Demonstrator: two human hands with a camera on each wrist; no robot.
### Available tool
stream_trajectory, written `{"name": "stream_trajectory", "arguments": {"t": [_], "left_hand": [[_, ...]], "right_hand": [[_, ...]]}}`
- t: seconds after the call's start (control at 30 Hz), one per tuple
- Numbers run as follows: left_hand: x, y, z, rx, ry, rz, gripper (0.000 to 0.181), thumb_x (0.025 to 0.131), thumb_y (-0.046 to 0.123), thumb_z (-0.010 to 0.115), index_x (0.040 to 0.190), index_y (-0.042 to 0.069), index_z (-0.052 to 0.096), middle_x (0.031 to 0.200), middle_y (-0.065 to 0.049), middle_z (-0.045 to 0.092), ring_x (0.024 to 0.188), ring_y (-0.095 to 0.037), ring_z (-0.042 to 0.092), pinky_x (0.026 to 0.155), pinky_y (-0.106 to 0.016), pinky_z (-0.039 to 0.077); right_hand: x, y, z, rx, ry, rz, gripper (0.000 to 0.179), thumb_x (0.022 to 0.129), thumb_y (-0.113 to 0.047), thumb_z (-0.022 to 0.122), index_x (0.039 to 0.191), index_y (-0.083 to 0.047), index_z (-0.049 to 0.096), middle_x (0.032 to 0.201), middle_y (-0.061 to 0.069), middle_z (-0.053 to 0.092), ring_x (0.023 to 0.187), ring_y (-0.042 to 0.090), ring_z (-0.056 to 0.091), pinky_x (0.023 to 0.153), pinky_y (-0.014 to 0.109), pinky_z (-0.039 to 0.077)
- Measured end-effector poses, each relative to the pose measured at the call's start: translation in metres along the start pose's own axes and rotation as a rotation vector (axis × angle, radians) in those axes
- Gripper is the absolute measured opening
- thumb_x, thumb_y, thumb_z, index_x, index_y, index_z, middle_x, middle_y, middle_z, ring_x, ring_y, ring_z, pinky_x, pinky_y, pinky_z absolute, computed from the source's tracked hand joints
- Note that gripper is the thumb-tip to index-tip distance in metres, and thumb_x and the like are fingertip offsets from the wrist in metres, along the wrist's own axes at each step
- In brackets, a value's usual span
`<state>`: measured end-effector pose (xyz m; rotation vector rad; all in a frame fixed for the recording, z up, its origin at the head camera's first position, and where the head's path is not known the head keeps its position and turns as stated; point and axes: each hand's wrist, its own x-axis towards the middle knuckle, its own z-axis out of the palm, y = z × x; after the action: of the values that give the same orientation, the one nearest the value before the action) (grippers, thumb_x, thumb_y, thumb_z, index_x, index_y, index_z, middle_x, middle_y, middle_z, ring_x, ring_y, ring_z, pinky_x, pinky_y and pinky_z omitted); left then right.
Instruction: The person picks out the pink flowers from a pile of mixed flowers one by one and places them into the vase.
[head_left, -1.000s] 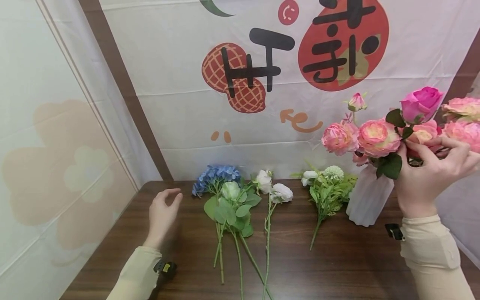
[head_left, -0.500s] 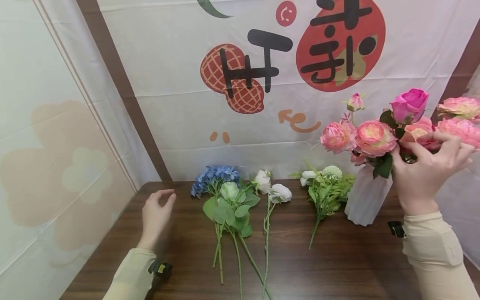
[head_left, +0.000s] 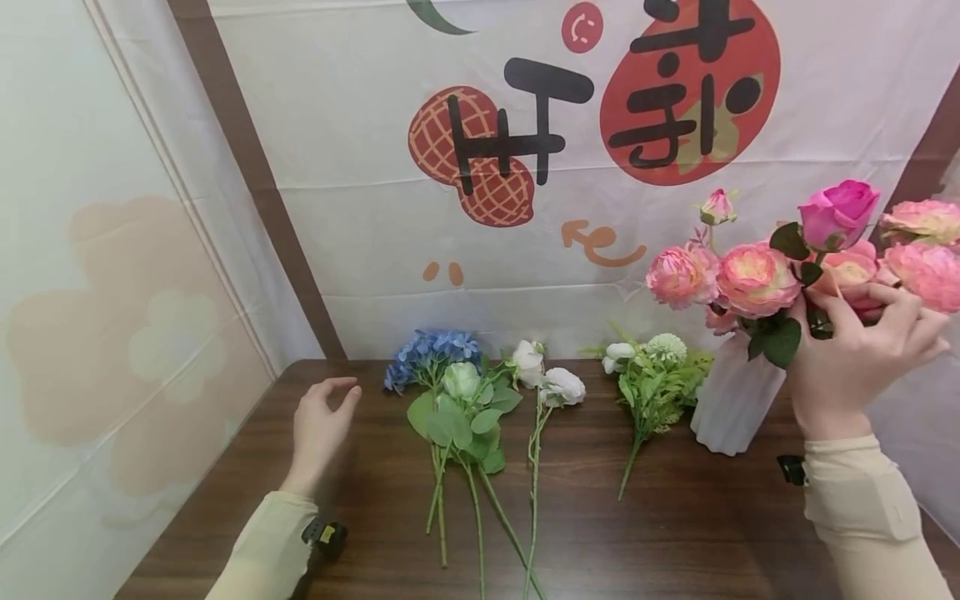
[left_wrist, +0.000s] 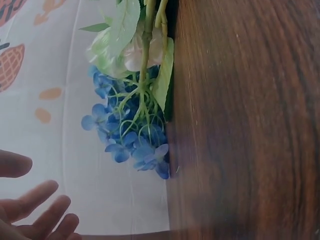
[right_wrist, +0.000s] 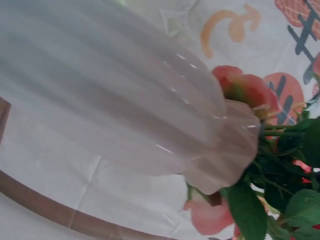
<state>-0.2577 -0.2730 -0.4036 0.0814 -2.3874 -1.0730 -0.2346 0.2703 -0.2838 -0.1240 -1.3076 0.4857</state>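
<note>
My right hand (head_left: 858, 358) is at the mouth of a white fluted vase (head_left: 738, 398), its thumb and fingers pinching the stem of a magenta rose (head_left: 838, 215) just under the leaves. Pink ranunculus-like flowers (head_left: 759, 279) crowd around it; the lower stems are hidden inside the vase. In the right wrist view the ruffled vase mouth (right_wrist: 225, 150) shows with dark green leaves (right_wrist: 247, 210) beyond it. My left hand (head_left: 322, 429) holds nothing, fingers loosely bent over the table's left side. Blue hydrangea (left_wrist: 132, 120) stands out near its fingers in the left wrist view.
On the brown wooden table (head_left: 600, 542) lie a blue hydrangea, a pale green rose (head_left: 461, 380) with broad leaves, white flowers (head_left: 562, 387) on long stems, and a green sprig bunch (head_left: 656, 387) beside the vase. A printed cloth backdrop (head_left: 360, 208) hangs behind.
The magenta rose shifted left with my right hand, then back right, staying among the pink flowers. My left hand moved only slightly. The flowers on the table stayed put.
</note>
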Motion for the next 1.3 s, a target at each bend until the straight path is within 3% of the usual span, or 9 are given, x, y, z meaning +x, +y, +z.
{"name": "stream_trajectory", "arguments": {"t": [0.17, 0.4, 0.57, 0.67, 1.07, 1.3], "left_hand": [[0.001, 0.003, 0.004, -0.006, -0.012, 0.016, 0.03, 0.094, 0.025, 0.057, 0.115, 0.004, 0.064, 0.121, -0.021, 0.059, 0.12, -0.039, 0.048, 0.099, -0.053, 0.033], [-0.002, 0.012, 0.017, 0.008, -0.014, 0.062, 0.026, 0.089, 0.017, 0.063, 0.11, 0.003, 0.066, 0.117, -0.021, 0.062, 0.113, -0.04, 0.049, 0.098, -0.05, 0.034], [-0.001, 0.021, 0.029, 0.007, -0.031, 0.073, 0.028, 0.086, 0.016, 0.066, 0.111, 0.003, 0.067, 0.117, -0.022, 0.062, 0.11, -0.04, 0.048, 0.095, -0.048, 0.034], [0.001, 0.028, 0.035, 0.006, -0.06, 0.064, 0.029, 0.087, 0.016, 0.066, 0.113, 0.004, 0.066, 0.119, -0.021, 0.06, 0.111, -0.039, 0.046, 0.095, -0.048, 0.034], [0.004, 0.046, 0.05, 0.013, -0.096, 0.038, 0.032, 0.086, 0.02, 0.067, 0.115, 0.006, 0.065, 0.116, -0.019, 0.059, 0.101, -0.034, 0.044, 0.084, -0.044, 0.036], [0.007, 0.051, 0.062, 0.014, -0.106, 0.067, 0.033, 0.084, 0.02, 0.069, 0.114, 0.004, 0.066, 0.112, -0.019, 0.063, 0.103, -0.036, 0.048, 0.096, -0.046, 0.031]], "right_hand": [[-0.001, -0.005, 0.0, 0.025, 0.032, 0.005, 0.031, 0.083, -0.028, 0.072, 0.067, -0.002, 0.071, 0.092, 0.027, 0.058, 0.108, 0.026, 0.045, 0.103, 0.04, 0.02], [0.002, -0.01, -0.006, 0.027, -0.051, 0.026, 0.029, 0.083, -0.032, 0.06, 0.088, -0.01, 0.077, 0.102, 0.023, 0.06, 0.112, 0.027, 0.045, 0.108, 0.041, 0.017], [0.005, -0.015, -0.014, 0.054, -0.091, 0.11, 0.035, 0.082, -0.024, 0.05, 0.108, -0.015, 0.073, 0.113, 0.004, 0.058, 0.116, 0.019, 0.043, 0.107, 0.033, 0.021], [0.009, -0.021, -0.017, 0.083, -0.059, 0.164, 0.039, 0.081, -0.025, 0.047, 0.112, -0.018, 0.069, 0.12, -0.007, 0.049, 0.118, 0.013, 0.042, 0.106, 0.03, 0.024], [0.02, -0.055, -0.02, 0.2, 0.055, 0.143, 0.036, 0.08, -0.026, 0.046, 0.102, -0.007, 0.068, 0.11, 0.003, 0.061, 0.111, 0.017, 0.048, 0.104, 0.03, 0.029], [0.009, -0.079, -0.019, 0.254, 0.178, 0.007, 0.033, 0.08, -0.034, 0.051, 0.089, -0.006, 0.068, 0.097, 0.012, 0.061, 0.1, 0.032, 0.051, 0.1, 0.041, 0.033]]}}
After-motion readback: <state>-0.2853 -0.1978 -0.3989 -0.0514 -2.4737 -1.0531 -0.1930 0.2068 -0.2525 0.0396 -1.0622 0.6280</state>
